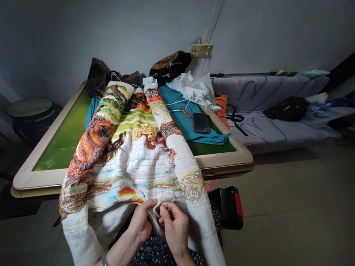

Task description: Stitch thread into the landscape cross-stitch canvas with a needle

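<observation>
Both hands pinch the cloth [137, 171] low in the middle: left hand [141, 222], right hand [174, 227]. It hangs off the table [26, 176].

Matt woven embroidery cloth [143, 170] on smooth green felt table [70, 136]

- Left hand [141, 222]: held low and central, just beside the right hand. Back of the hand faces up. Thumb extended toward the right hand; fingers [150, 202] curled under in a pinch.
- Left forearm: bare, enters from the lower left corner and rises toward centre. A band sits on the wrist.
- Right hand [174, 226]: back faces the camera, fingers [164, 210] bent and drawn together in a pinch close to the left thumb.
- Right forearm: bare, enters from the bottom edge, angled slightly left.
</observation>
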Demonstrator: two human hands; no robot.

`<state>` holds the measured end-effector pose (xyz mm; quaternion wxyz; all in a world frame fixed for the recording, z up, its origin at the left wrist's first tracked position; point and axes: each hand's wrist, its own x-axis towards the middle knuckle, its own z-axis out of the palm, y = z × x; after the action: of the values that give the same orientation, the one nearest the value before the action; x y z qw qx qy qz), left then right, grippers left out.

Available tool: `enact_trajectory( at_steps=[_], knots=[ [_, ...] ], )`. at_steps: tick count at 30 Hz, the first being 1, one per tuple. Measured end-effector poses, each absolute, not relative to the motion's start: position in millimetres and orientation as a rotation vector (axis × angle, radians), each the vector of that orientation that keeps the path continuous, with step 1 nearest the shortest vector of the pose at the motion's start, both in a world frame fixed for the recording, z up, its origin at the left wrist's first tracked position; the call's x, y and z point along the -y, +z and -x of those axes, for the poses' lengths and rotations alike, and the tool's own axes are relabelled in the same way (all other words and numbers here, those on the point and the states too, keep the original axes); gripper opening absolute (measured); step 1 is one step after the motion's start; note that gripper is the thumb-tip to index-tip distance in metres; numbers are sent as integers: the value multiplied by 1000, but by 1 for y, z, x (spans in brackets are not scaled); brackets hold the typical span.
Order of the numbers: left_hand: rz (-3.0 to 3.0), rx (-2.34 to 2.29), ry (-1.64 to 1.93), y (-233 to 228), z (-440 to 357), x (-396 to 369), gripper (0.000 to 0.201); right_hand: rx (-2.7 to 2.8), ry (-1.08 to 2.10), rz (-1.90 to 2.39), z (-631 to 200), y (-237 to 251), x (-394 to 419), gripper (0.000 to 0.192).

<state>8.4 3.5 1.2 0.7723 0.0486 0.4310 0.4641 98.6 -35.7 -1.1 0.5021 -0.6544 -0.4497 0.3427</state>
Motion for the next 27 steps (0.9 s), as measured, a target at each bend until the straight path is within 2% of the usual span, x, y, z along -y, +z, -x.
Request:
enact_trajectory(
  at_steps=[15, 27],
  knots=[
    [-161, -945, 995, 1, -8, -2, 17, 856, 1166, 1482, -107, 5, 30, 23],
    [-210, -909, 938, 2, -8, -2, 21, 885, 1116, 1512, -107, -4, 30, 23]
  ],
)
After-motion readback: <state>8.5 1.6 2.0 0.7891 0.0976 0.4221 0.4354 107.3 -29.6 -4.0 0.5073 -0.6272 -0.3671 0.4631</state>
